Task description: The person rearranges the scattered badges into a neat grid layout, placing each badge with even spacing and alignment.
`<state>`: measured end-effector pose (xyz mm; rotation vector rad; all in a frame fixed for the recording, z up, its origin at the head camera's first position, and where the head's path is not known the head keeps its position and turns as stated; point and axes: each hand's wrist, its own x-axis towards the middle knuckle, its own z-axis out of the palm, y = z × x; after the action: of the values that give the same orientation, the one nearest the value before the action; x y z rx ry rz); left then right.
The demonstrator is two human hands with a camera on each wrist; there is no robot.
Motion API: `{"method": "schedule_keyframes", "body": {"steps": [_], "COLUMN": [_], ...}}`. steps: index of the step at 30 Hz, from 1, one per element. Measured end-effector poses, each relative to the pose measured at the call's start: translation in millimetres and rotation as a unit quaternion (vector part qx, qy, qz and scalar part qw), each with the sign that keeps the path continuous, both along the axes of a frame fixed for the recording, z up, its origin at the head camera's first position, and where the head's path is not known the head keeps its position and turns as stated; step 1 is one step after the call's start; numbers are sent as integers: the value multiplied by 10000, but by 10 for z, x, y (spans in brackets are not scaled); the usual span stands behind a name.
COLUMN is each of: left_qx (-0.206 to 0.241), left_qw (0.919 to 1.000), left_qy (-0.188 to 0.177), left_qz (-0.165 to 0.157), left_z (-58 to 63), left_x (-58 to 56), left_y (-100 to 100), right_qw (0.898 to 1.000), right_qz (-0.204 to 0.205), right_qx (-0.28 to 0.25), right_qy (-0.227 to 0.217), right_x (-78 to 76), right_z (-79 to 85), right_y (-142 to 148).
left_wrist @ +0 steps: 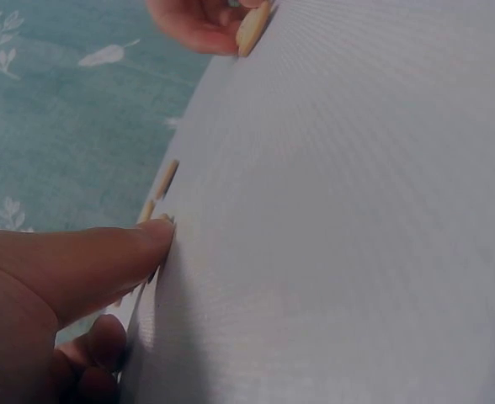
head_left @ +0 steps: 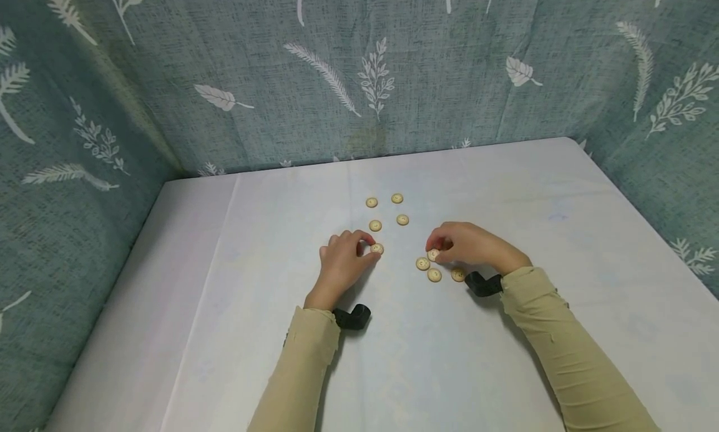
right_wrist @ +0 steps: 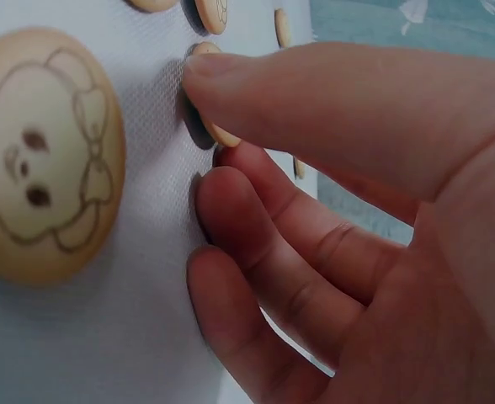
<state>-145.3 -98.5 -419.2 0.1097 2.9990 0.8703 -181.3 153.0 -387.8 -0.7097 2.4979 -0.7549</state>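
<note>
My left hand [head_left: 341, 265] pinches a round wooden button [head_left: 377, 249] between thumb and forefinger, low at the white table. To the right, my right hand [head_left: 473, 245] holds another wooden button [head_left: 433, 255] by its edge; in the left wrist view that held button [left_wrist: 253, 29] is tilted on edge. Two loose buttons, one [head_left: 422, 263] and another [head_left: 434, 274], lie close by the right fingertips. A further button [head_left: 457, 274] sits near the right wrist; in the right wrist view this button [right_wrist: 50, 160] shows a drawn animal face with a bow.
Farther back, several buttons lie in two loose columns, among them a left one [head_left: 371, 202] and a right one [head_left: 397, 198]. A leaf-patterned green curtain [head_left: 269, 126] borders the white table [head_left: 253, 357]. A black camera mount [head_left: 352, 318] sticks out from the left wrist.
</note>
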Motion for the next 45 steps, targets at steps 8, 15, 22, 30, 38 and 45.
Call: {"method": "schedule_keyframes", "body": {"steps": [8,15,22,30,38,45], "left_qx": [-72,-72,9,2,-13,14], "left_qw": [10000,10000,10000,10000,10000,10000], "left_qy": [-3,-6,-5,-24,-18,59], "left_qz": [-9,-32,-19,-14,-29,-64], "left_z": [15,34,-2,-10,-12,-6], "left_x": [-2,8,30,20,6,-9], "left_y": [4,1,-9,-5,-9,1], "right_qw": [9998,9998,9994,9972,9979,9987], "right_qz": [104,166,284,618,445,227], "right_qx": [131,-14,-69,-278,-140,-154], "right_qy": [128,-55,-164,-304,-457,-418], "right_x": [-4,11,23,16,10,-5], "right_z": [-5,-4,-38,-32,-2,28], "right_y": [-19,-27,-47,-19,-18,-4]}}
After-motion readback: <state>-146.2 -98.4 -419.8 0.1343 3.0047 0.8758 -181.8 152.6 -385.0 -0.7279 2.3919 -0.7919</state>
